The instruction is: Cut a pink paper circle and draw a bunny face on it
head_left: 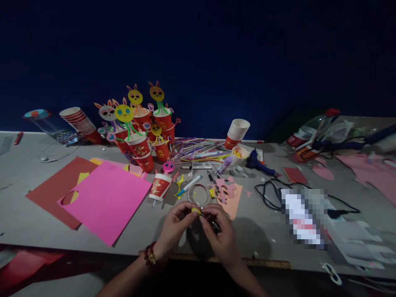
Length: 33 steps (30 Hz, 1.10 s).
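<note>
Over the front of the table, my left hand (178, 226) pinches a small yellow paper piece (196, 210) between thumb and fingers. Close against it, my right hand (219, 231) is closed around a small dark-handled tool (215, 226) that looks like scissors, mostly hidden by the fingers. Just beyond both hands lie a roll of clear tape (198, 194) and an orange paper sheet (236, 200) with pink cut-out scraps (223, 190) on it. A red and white paper cup (160, 186) with a pink bunny face (168, 166) lies tilted behind my left hand.
Several red cups with paper bunny faces (123, 112) stand at the back left. Pink card (111, 198) overlaps a brown-red sheet (49, 194). Pipe cleaners (198, 150), a cup stack (237, 133), a blue glue gun (258, 164) with a black cord (262, 198), and a bottle (309, 130) lie farther right.
</note>
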Each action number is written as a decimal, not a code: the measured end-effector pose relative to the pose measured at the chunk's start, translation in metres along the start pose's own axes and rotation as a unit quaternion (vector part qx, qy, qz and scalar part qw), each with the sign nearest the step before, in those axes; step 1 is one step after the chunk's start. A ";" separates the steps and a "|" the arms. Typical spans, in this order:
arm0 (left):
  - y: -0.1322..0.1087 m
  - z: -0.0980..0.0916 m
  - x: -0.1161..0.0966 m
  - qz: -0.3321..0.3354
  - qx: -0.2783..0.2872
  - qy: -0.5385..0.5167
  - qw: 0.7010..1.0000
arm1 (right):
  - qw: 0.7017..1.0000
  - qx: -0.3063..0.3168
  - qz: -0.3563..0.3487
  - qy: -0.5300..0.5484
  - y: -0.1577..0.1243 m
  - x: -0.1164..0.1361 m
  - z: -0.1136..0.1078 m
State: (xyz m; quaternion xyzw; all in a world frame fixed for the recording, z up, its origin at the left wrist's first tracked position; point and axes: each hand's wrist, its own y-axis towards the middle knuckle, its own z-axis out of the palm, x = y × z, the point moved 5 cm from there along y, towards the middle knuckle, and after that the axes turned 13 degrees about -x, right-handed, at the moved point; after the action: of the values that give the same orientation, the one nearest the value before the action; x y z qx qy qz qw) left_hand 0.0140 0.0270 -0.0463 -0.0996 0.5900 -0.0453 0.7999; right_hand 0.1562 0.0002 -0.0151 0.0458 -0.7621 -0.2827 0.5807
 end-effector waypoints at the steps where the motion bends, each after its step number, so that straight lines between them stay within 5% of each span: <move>1: 0.000 -0.001 0.000 0.002 -0.005 -0.001 1.000 | 1.000 0.002 -0.002 -0.003 0.000 0.000 0.000; 15: -0.005 -0.001 -0.015 0.134 0.057 0.119 0.982 | 0.995 0.044 -0.039 -0.075 0.003 -0.001 0.002; 22: -0.003 -0.016 -0.013 0.197 0.003 0.214 0.957 | 0.994 0.058 -0.034 -0.084 0.003 -0.004 0.003; 27: -0.003 -0.019 -0.013 0.207 0.051 0.249 0.945 | 0.988 0.109 -0.063 -0.090 0.000 -0.004 0.004; 30: -0.002 -0.026 -0.011 0.232 0.083 0.297 0.923 | 0.975 0.135 -0.129 -0.121 -0.004 -0.005 0.002; 33: 0.001 -0.036 -0.009 0.289 0.082 0.404 0.864 | 0.944 0.152 -0.225 -0.187 -0.010 -0.010 0.000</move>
State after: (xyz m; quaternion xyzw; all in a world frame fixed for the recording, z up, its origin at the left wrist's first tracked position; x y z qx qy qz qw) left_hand -0.0228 0.0254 -0.0483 0.1680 0.8580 0.1032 0.4743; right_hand 0.1572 -0.0047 -0.0286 0.2501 -0.8610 -0.2899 0.3348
